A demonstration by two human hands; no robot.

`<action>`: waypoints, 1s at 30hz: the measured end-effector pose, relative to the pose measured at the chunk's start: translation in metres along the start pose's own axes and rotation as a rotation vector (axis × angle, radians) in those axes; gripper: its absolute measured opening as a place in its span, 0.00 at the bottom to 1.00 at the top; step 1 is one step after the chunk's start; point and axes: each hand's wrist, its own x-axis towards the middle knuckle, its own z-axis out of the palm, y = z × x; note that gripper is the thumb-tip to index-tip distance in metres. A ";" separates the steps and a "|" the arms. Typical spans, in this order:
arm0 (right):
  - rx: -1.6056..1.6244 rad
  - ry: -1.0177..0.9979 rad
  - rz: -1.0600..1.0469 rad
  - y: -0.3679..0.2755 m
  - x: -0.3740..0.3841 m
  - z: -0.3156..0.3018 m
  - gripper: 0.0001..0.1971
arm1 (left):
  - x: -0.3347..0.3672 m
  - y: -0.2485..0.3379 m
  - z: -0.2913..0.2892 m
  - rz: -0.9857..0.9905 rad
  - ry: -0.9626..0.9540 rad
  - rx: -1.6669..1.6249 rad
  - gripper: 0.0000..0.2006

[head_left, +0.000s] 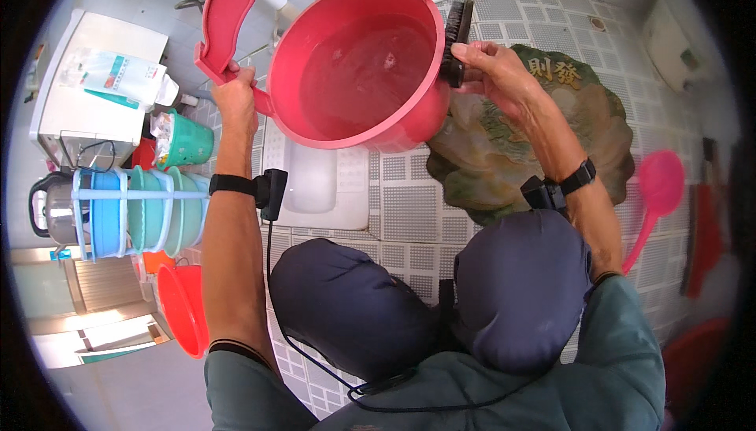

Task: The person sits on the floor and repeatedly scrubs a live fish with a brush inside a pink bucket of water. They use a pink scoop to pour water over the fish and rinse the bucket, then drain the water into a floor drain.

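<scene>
A red plastic bucket (409, 125) is held up at the top middle, tilted so that its inside faces me, with cloudy water in it. My left hand (237, 99) is closed on the bucket's left side, where its broad red handle (227, 14) joins. In my right hand (498, 75) is a black scrubbing brush (457, 37), pinched between thumb and fingers against the outer right wall of the bucket. The bristles show along the brush's upper part. The fingertips behind the brush are partly hidden.
Below the bucket lies a white squat toilet (315, 179) in the tiled floor (409, 207). A leaf-patterned mat (535, 140) spreads to the right, near a pink ladle (660, 184). At left stand a rack of basins (146, 209), a green basket (191, 138) and a red basin (183, 309).
</scene>
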 end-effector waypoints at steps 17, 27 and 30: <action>-0.268 -0.212 -0.028 0.018 -0.067 0.074 0.30 | -0.005 0.011 0.006 -0.033 -0.015 0.009 0.14; -0.153 -0.068 0.114 -0.010 -0.023 0.038 0.24 | -0.007 0.010 0.005 -0.011 0.015 0.003 0.13; -0.243 -0.216 -0.085 0.027 -0.068 0.074 0.31 | -0.007 0.009 0.010 -0.033 0.026 0.017 0.13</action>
